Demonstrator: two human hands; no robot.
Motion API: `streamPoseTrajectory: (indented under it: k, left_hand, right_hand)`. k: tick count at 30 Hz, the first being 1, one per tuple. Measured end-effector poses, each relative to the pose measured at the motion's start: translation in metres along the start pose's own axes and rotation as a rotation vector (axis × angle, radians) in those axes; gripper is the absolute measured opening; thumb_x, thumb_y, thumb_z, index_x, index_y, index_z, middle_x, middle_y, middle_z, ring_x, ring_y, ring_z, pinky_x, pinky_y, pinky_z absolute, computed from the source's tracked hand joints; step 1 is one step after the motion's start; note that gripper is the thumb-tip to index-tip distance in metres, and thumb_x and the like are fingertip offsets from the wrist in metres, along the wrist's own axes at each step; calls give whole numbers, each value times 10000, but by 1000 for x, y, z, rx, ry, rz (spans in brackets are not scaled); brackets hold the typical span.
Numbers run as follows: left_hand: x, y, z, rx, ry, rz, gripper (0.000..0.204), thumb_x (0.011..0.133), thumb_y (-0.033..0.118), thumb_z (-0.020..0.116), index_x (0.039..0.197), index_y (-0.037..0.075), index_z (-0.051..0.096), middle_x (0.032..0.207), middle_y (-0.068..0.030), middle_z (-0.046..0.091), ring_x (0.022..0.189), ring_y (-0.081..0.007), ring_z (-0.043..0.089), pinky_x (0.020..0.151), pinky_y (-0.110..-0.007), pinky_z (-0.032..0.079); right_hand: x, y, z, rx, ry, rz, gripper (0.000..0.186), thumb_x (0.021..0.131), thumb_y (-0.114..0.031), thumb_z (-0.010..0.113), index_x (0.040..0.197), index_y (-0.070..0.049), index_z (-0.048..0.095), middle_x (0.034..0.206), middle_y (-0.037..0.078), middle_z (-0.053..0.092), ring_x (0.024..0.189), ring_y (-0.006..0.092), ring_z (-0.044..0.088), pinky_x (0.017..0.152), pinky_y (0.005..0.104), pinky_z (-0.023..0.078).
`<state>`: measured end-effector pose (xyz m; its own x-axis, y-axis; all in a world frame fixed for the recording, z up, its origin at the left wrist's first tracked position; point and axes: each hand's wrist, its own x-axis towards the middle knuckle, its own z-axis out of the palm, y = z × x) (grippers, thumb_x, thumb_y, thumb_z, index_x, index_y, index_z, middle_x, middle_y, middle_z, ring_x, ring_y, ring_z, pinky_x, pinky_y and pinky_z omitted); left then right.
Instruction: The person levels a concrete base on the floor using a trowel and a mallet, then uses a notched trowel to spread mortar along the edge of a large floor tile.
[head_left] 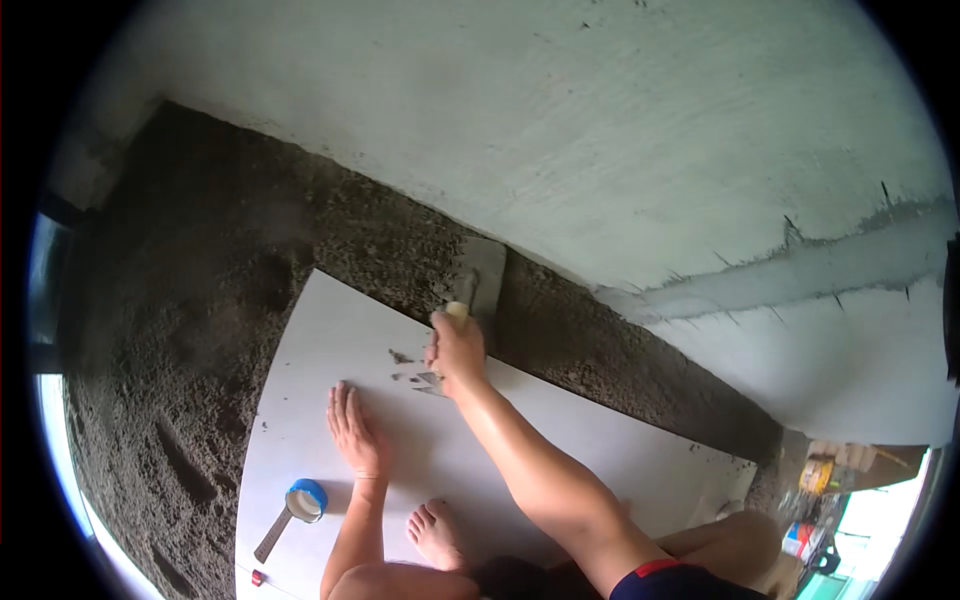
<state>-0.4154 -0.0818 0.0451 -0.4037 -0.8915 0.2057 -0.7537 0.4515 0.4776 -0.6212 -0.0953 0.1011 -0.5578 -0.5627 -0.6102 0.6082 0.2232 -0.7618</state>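
My right hand [458, 352] is closed around the pale handle of a plastering trowel [487, 290]. The flat rectangular blade lies on dark, crumbly mortar [400, 240] between the wall and the far edge of a large white slab [310, 345]. My left hand [355, 432] rests palm down on this slab, fingers stretched out and holding nothing. Small mortar crumbs [400, 356] and grey smears lie on the slab by my right hand. A round blue-rimmed object [307, 499] with a long grey strip stands left of my left forearm.
A pale plastered wall [600, 130] rises along the far side, with a grey patched band [760, 280] on its right. Rough mortar [130, 440] spreads to the left. My bare foot [435, 535] is on the slab; a small red piece [258, 578] and a yellow container [816, 474] lie farther out.
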Motion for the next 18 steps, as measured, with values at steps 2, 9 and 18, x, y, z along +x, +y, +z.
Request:
streamPoseTrajectory:
  k: [2, 9, 18]
  left_hand:
    - [0, 0, 0, 41, -4, 5, 358, 909, 98, 445, 1246, 1, 519, 1369, -165, 483, 1315, -356, 395, 1100, -479, 274]
    - [-2, 2, -3, 31, -27, 56, 382, 938, 140, 418, 1276, -23, 488, 1374, -191, 468, 1321, -386, 377, 1103, -480, 269]
    - [-4, -4, 2, 43, -33, 90, 392, 939, 140, 429, 1293, -20, 482, 1385, -197, 455, 1329, -388, 365, 1104, -488, 259]
  right_hand:
    - [-8, 3, -26, 178, 116, 17, 177, 896, -192, 603, 912, -77, 470, 631, 5, 471, 460, 109, 449, 412, 284, 367]
    - [-42, -4, -97, 246, 317, 55, 167, 912, -218, 610, 970, -119, 488, 693, -9, 480, 506, 93, 451, 456, 267, 386]
    - [-78, -10, -197, 292, 426, 48, 138, 922, -238, 611, 939, -159, 499, 694, -23, 480, 517, 85, 438, 463, 257, 366]
